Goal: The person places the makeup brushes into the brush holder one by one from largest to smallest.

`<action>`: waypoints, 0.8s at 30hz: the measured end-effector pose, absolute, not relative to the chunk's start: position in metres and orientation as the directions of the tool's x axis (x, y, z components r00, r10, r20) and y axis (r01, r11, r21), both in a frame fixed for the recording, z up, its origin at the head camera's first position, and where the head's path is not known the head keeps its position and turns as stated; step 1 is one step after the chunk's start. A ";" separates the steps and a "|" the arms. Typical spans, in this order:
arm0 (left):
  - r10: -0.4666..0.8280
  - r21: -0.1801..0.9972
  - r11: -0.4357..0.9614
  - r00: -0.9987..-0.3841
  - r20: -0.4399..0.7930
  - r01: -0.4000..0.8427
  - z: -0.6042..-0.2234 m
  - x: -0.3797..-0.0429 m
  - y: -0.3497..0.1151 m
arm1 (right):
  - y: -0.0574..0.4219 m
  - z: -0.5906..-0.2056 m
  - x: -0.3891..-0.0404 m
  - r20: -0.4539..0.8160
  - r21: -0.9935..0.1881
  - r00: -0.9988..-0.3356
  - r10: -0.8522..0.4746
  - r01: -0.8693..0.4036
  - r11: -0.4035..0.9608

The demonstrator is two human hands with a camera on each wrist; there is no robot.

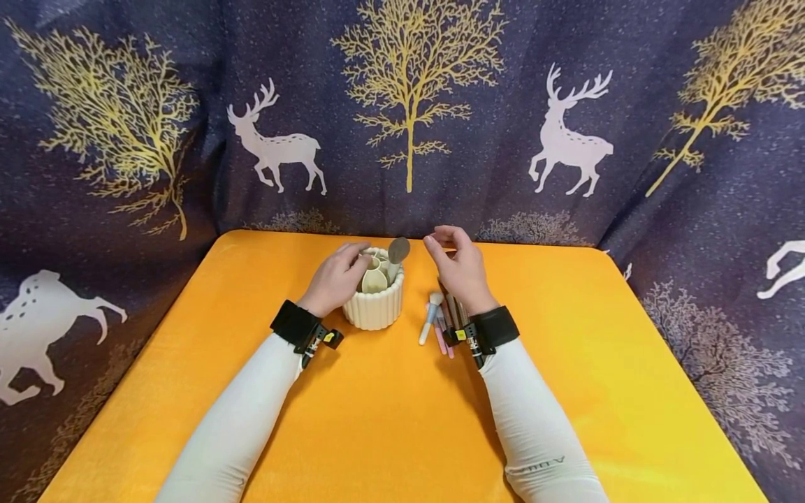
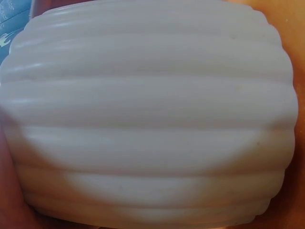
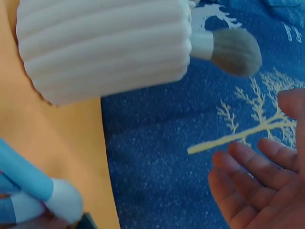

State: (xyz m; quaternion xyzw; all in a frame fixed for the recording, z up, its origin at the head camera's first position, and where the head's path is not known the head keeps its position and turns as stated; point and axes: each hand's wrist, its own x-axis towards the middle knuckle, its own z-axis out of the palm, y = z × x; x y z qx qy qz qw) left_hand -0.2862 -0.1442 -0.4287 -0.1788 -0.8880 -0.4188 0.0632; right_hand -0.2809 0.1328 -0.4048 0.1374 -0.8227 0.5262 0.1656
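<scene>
A ribbed white brush holder with divided compartments stands on the table. One makeup brush with fluffy grey-brown bristles stands in it, bristles up and leaning right. My left hand holds the holder at its left side near the rim, and the ribbed wall fills the left wrist view. My right hand hovers to the right of the holder, fingers spread and loosely bent with nothing between them; the right wrist view shows its empty palm.
Several makeup brushes lie under my right wrist, among them a blue-handled brush with pale bristles and a pink-handled one. Orange cloth covers the table. A dark blue curtain with deer and trees hangs right behind its far edge.
</scene>
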 end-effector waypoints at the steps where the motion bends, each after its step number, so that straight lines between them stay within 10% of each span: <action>1: 0.265 0.721 0.585 -0.928 0.262 0.371 -0.429 -0.286 -0.144 | 0.135 -0.405 -0.282 0.409 -0.823 -0.911 -0.047 -0.390 0.413; 24: 0.264 0.718 0.584 -0.925 0.275 0.380 -0.428 -0.286 -0.144 | 0.183 -0.425 -0.302 0.234 -0.767 -0.972 0.013 -0.176 0.617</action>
